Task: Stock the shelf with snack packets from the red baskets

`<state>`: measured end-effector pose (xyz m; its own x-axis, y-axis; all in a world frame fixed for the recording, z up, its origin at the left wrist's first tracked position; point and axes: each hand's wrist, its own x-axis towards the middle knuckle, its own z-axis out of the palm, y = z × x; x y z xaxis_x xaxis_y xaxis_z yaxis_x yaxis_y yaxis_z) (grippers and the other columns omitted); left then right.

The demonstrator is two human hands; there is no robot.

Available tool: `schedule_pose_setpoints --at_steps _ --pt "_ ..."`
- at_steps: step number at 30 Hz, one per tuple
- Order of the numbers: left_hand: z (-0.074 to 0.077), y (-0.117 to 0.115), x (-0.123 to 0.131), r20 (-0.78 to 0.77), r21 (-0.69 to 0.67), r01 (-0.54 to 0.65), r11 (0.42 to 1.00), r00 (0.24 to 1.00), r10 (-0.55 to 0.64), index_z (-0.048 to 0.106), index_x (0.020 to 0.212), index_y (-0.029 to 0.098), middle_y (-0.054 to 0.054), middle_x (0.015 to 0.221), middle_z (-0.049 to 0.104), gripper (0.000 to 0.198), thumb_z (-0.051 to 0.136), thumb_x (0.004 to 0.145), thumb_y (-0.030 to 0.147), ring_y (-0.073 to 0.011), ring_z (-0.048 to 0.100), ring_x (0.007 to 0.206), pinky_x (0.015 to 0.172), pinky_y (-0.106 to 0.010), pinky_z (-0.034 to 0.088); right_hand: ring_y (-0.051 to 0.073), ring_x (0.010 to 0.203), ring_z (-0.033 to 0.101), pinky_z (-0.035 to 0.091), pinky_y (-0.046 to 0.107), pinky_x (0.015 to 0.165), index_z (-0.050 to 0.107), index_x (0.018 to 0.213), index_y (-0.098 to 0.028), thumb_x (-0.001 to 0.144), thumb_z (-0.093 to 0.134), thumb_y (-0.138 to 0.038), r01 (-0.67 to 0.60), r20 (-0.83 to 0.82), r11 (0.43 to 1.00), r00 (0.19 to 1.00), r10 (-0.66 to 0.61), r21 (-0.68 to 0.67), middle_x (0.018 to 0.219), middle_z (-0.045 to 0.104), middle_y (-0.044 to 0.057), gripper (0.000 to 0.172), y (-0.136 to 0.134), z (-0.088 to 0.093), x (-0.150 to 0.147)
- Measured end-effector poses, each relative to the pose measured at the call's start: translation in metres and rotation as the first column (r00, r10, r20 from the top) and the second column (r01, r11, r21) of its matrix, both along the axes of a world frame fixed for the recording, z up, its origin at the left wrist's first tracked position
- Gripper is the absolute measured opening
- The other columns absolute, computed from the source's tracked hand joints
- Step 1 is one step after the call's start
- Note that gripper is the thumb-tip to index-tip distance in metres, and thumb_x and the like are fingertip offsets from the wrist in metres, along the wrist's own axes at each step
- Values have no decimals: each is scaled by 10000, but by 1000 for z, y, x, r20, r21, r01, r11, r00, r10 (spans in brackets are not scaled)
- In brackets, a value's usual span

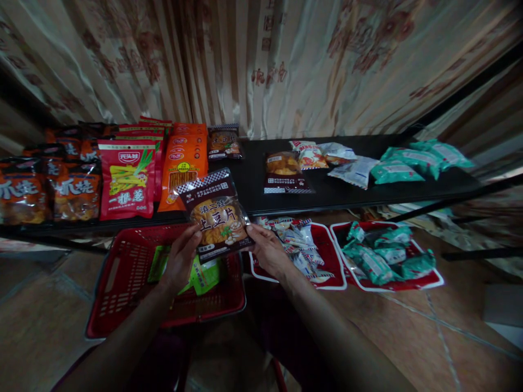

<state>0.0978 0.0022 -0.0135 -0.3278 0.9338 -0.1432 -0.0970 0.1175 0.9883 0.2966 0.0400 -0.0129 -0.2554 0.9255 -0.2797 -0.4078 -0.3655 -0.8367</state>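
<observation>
I hold a rectangular, dark purple-brown plastic packet (214, 218) by both lower sides; its checkered top edge leans left, and its printed front, showing golden slices, faces me.

Pleated, pale curtains (281, 103) with reddish-brown patterns hang behind the black shelf (251, 177); a dark bar (461, 91) slants up at its right; brownish floor tiles (408, 332) lie dimly lit below it.
</observation>
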Motion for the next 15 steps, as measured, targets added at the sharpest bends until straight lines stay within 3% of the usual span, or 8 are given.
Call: schedule_pose_setpoints --at_steps 3,7,12,15 --pt "3 -2 4 198 -9 127 992 973 -123 675 951 205 -45 1011 697 323 715 683 381 -256 616 1022 867 -379 494 159 667 660 539 254 537 725 837 -213 656 754 -448 33 -29 999 999 -33 -4 798 736 15 298 2 0 1" --pt "14 -5 10 371 -3 401 916 851 -371 613 1069 176 -80 973 707 381 704 714 281 -273 676 891 778 -408 538 139 653 657 521 208 516 724 811 -216 648 771 -414 93 -72 995 993 -95 -22 755 735 5 260 5 1 3" --pt "20 -7 10 360 59 429 901 833 -420 613 1075 163 -105 995 711 335 664 760 265 -301 672 928 788 -430 540 138 656 658 543 222 557 723 789 -214 645 777 -394 104 -98 994 990 -106 -28 762 736 2 237 7 3 6" --pt "20 -7 8 396 100 480 871 784 -478 614 1100 176 -114 1089 687 332 645 778 250 -323 652 984 808 -453 534 122 603 642 547 216 530 724 792 -219 630 784 -392 117 -88 992 989 -120 -39 743 732 -8 244 7 5 7"
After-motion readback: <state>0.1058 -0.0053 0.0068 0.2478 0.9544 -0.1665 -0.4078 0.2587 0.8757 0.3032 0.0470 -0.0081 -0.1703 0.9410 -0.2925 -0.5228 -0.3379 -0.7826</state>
